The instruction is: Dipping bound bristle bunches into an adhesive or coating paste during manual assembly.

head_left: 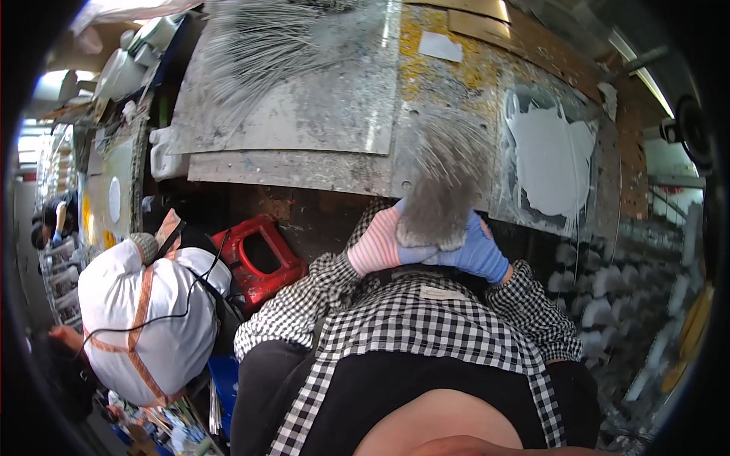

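Note:
My left hand (pixel 378 242), in a pink-and-white striped glove, and my right hand (pixel 479 254), in a blue glove, close around the near end of a bundle of thin grey rods (pixel 442 190). The bundle's near end looks thick, grey and fuzzy; its far ends fan out over the table edge and are blurred. One hand is on each side, close to my checked apron (pixel 426 323). Fingertips are partly hidden behind the bundle. Farther left, a large pile of similar thin rods (pixel 262 49) lies on a grey metal sheet (pixel 304 133).
Right of the bundle, a patch of smooth white paste (pixel 551 156) covers a board. A white paper piece (pixel 441 46) lies at the back. At left are a white jug (pixel 166 152), a red plastic stool (pixel 266 262) and a co-worker in white (pixel 144 311). Blurred racks (pixel 616 304) stand at right.

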Tool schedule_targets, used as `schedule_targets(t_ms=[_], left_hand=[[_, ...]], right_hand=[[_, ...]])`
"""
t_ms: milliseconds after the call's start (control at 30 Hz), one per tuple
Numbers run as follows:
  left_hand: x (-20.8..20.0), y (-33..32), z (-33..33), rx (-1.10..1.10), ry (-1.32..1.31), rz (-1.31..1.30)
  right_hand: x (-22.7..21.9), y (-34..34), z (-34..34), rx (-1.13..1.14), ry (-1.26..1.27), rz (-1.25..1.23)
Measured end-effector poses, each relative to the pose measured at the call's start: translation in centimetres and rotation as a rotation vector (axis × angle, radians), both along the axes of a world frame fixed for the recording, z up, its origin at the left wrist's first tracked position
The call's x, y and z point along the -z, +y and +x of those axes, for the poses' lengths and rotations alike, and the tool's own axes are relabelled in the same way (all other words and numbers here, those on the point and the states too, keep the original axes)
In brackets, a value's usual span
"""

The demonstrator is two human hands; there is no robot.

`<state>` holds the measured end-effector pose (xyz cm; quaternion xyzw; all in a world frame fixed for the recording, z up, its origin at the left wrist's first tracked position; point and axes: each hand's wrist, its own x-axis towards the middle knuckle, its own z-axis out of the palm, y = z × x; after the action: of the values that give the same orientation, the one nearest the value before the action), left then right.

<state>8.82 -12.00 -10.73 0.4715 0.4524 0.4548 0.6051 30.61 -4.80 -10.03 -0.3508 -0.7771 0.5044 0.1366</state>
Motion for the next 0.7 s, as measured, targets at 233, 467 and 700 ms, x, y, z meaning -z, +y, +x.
schedule_targets(t_ms=[233, 467, 700], left_hand=[[2.6, -3.7, 2.8, -0.342, -0.203, -0.423], [2.1, -3.2, 3.5, -0.384, -0.285, -0.4], [-3.2, -4.8, -4.1, -0.272, -0.025, -0.473]], right_hand=[[0.1, -2.4, -0.5, 0.322, 0.245, -0.886], [1.1, -4.0, -1.6, 0.479, 0.334, -0.939], [-1.5, -0.5, 4.4, -0.039, 0.139, -0.546]])
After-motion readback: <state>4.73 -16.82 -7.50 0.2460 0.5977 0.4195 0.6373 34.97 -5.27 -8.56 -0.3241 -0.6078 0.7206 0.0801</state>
